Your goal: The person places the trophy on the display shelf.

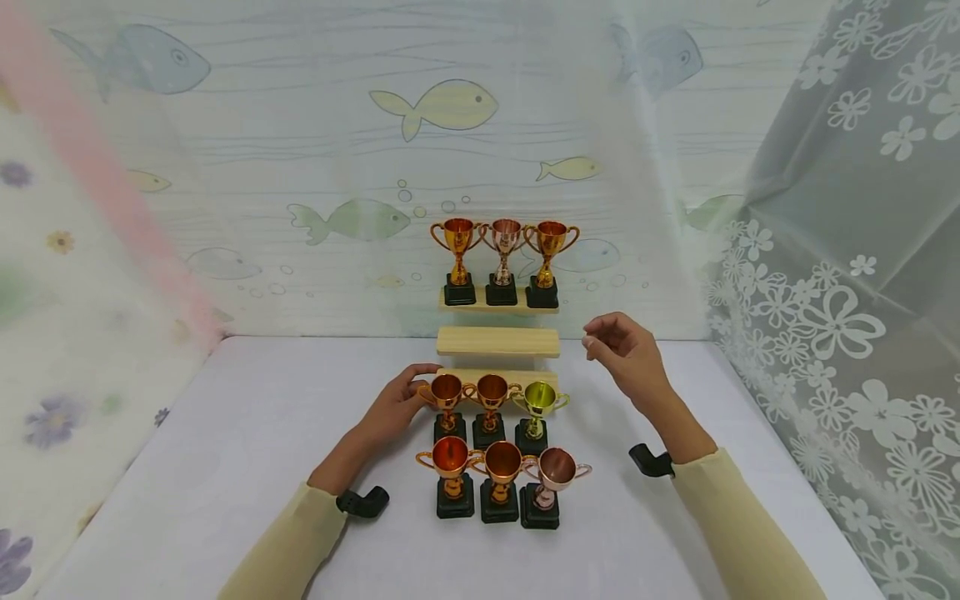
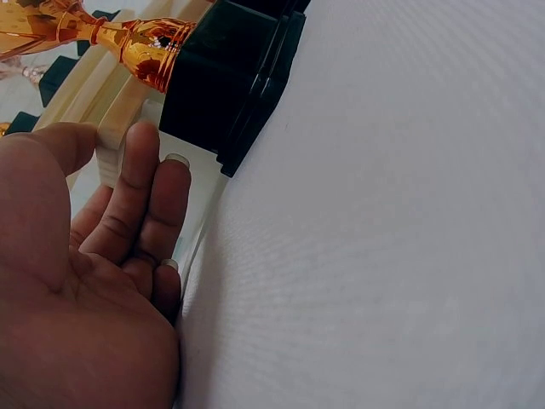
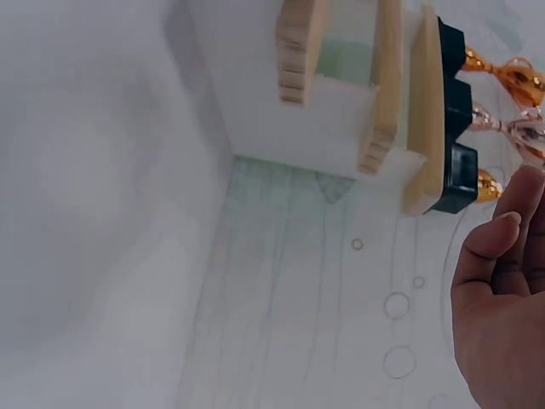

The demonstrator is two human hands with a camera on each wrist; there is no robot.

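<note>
A stepped wooden display stand (image 1: 498, 342) has three small trophies on its top step: a gold one (image 1: 458, 250), a pinkish one (image 1: 503, 250) and another gold one (image 1: 550, 250). My left hand (image 1: 386, 411) is at the left end of the lowest step, its thumb and fingertips gripping the wooden end (image 2: 123, 115) in the left wrist view. Close by those fingers stands a copper-coloured trophy with a black base (image 2: 217, 81). Raised to the right of the stand, my right hand (image 1: 628, 362) holds nothing, its fingers loosely bent.
In front of the stand, two rows of trophies stand on the white tabletop (image 1: 285, 417). The back row ends in a yellow-gold trophy (image 1: 536, 404), the front row in a pinkish one (image 1: 556, 475). A fish-print curtain (image 1: 330, 150) hangs behind; lace fabric (image 1: 847, 333) drapes at the right.
</note>
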